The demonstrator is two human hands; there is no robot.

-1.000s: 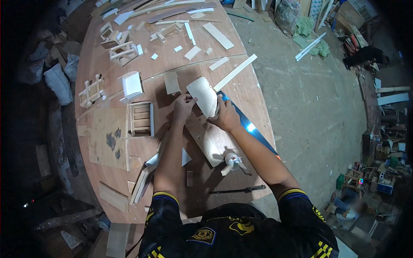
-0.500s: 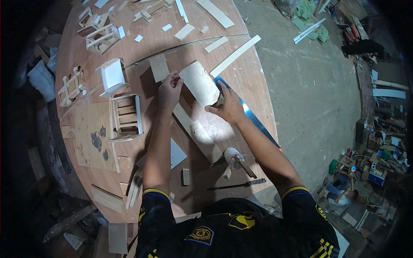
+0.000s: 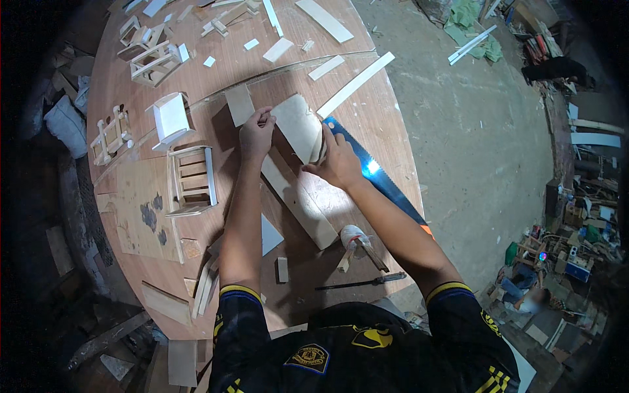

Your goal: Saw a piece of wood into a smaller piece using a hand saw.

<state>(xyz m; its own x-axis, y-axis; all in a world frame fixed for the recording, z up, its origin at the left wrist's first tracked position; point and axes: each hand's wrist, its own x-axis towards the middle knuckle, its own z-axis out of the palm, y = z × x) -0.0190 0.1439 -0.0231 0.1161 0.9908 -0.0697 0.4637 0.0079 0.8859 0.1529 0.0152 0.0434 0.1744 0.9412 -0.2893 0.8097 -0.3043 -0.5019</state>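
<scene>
A pale, flat wooden board [image 3: 293, 126] lies aslant in front of me, its lower right edge tilted. My right hand [image 3: 337, 160] grips that edge, thumb at the lower corner and fingers along the side. At the board's left edge is my left hand [image 3: 257, 134], fingers curled into a pinch; whatever is between them is hidden. A handsaw [image 3: 377, 171] with a blue blade lies just right of my right hand, partly under my forearm. Below the board, a long wooden plank [image 3: 298, 200] lies on the tabletop between my arms.
Small wooden chair-like frames [image 3: 191, 180] and a white-seated one [image 3: 171, 118] stand at left. A white container [image 3: 354, 237] with sticks and a thin dark tool [image 3: 360, 281] lie near me. Wood strips [image 3: 357, 85] are scattered far off. The table's right edge drops to the floor [image 3: 472, 150].
My right hand has shifted slightly left, uncovering more of the saw blade. The board's lower right edge has tilted, showing its side. My left hand has barely moved.
</scene>
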